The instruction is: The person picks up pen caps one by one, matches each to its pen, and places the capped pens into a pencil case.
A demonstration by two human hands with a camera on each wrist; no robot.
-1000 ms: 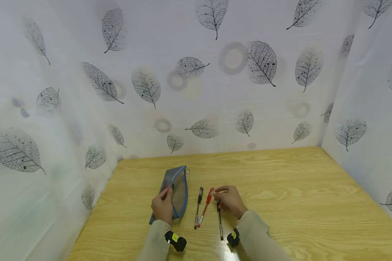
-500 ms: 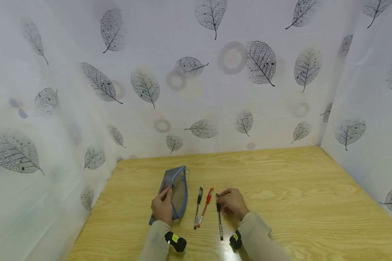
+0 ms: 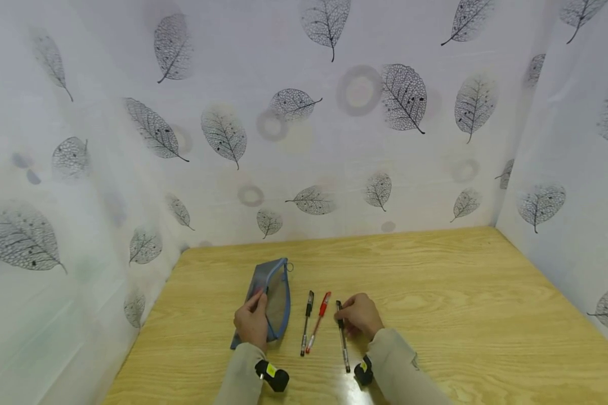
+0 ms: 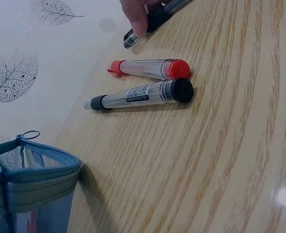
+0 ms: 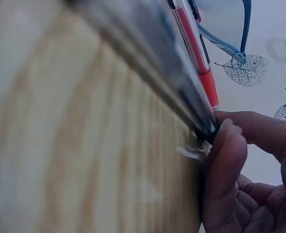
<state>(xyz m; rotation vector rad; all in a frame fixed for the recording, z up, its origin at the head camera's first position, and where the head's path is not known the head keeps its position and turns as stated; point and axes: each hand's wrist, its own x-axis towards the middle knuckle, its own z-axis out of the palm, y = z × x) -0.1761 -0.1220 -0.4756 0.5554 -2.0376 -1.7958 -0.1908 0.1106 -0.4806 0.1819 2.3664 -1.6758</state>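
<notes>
In the head view my left hand (image 3: 251,323) pinches the rim of a blue-edged, see-through zip pencil case (image 3: 284,306), its mouth gaping toward the right. My right hand (image 3: 362,316) pinches a black gel pen (image 3: 344,349) near its dark grip, between thumb and forefinger. In the right wrist view that pen (image 5: 147,53) looks large and blurred close to the lens, low along the table. Left of it lie a red gel pen (image 3: 318,320) and another black gel pen (image 3: 306,326). My left hand is out of sight in the left wrist view.
The wood-grain table (image 3: 436,287) ends at a pale leaf-printed sheet (image 3: 324,157) behind and at both sides. A ring pull (image 3: 290,267) hangs at the case's far corner. Something thin and reddish (image 4: 32,221) shows through the case wall.
My right hand has settled on the right-hand black pen and now pinches it; the pen's lower end has swung slightly right. The left hand and pencil case stay put.
</notes>
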